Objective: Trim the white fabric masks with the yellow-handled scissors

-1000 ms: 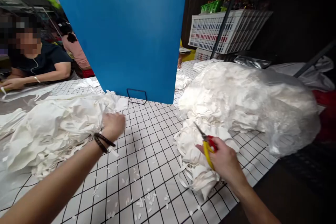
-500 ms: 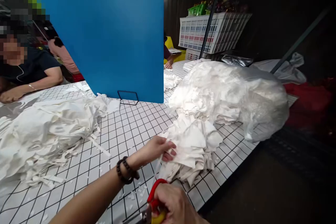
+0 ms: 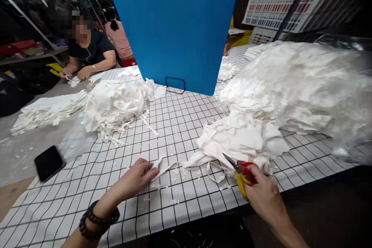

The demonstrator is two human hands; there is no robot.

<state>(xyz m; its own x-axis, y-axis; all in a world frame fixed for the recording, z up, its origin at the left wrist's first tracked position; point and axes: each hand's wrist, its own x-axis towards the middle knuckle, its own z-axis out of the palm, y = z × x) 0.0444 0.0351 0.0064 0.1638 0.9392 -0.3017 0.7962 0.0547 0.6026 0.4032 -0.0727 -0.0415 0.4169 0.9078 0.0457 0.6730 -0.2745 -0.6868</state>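
Note:
My left hand, with dark beads at the wrist, is closed on the end of a white fabric strip. The strip runs right across the checked cloth toward a heap of white fabric pieces. In my right hand is a pair of scissors with red and yellow handles. Its blades point up and left, over the near edge of the heap; whether they are parted is hard to make out. Small white snippets lie scattered between my hands.
A blue panel stands on the table in a black wire foot. A large plastic bag of white fabric fills the right side. Left are another white pile, a phone and a seated person handling white pieces. Crates stand behind.
My view has swung left. My left hand has moved away from the heap, drawing a white strip leftward. My right hand has turned the scissors so their blades point toward the heap.

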